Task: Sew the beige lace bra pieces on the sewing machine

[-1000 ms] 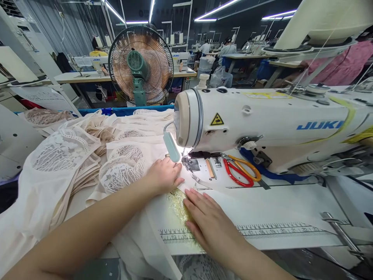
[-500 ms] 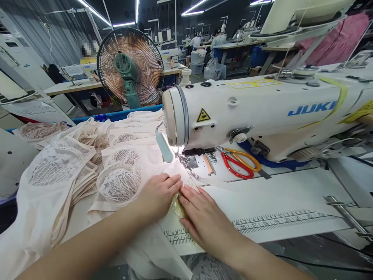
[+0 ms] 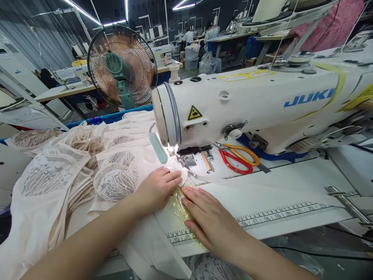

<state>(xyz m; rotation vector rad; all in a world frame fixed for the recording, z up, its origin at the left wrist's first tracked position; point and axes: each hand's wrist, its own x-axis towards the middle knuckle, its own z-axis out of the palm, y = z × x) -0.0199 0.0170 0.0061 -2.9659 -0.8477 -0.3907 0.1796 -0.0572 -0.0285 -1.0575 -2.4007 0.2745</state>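
My left hand [image 3: 159, 188] has its fingers bent and pressed together on the edge of a pale lace bra [image 3: 119, 175], just in front of the needle area. Its thumb is hidden. A rounded white edge of cloth shows beyond those fingertips. My right hand [image 3: 211, 216] lies with fingers stretched out flat at the cloth's right side, over a crinkled yellowish clear film [image 3: 179, 204] on the machine bed. The white sewing machine [image 3: 215, 112] stands over the work, its lamp lighting the presser foot. Part of the cloth hangs off the front edge.
Scissors [image 3: 237, 157] with red and orange handles lie right of the needle. A printed ruler [image 3: 271, 216] runs along the front edge. Stacked pale lace garments [image 3: 52, 171] fill the left side. Behind stands a large fan [image 3: 122, 66]; other people sit farther back.
The view has shifted slightly, moving the machine leftward in the picture. A rounded cloth edge now shows by my left fingertips, and more yellowish film shows between my hands.
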